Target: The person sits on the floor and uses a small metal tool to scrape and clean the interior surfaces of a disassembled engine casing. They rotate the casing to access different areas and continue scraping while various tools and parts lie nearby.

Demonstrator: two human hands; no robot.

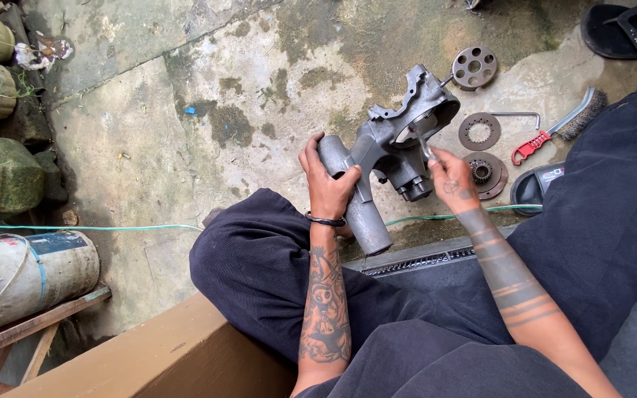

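My left hand (328, 180) grips the tube end of a grey metal housing (388, 144), held over my knee above the concrete floor. My right hand (450, 175) pinches a small metal tool (424, 144), its tip poking into the round opening at the housing's wide end. Both forearms are tattooed, and a dark band circles my left wrist.
On the concrete lie a holed metal disc (475, 67), a toothed ring plate (479, 131), a plate with a small gear (485, 174), an L-shaped hex key (517, 115), and a red-handled wire brush (563, 126). Sandals (617, 29) sit top right; pots and a drum (27, 273) at left.
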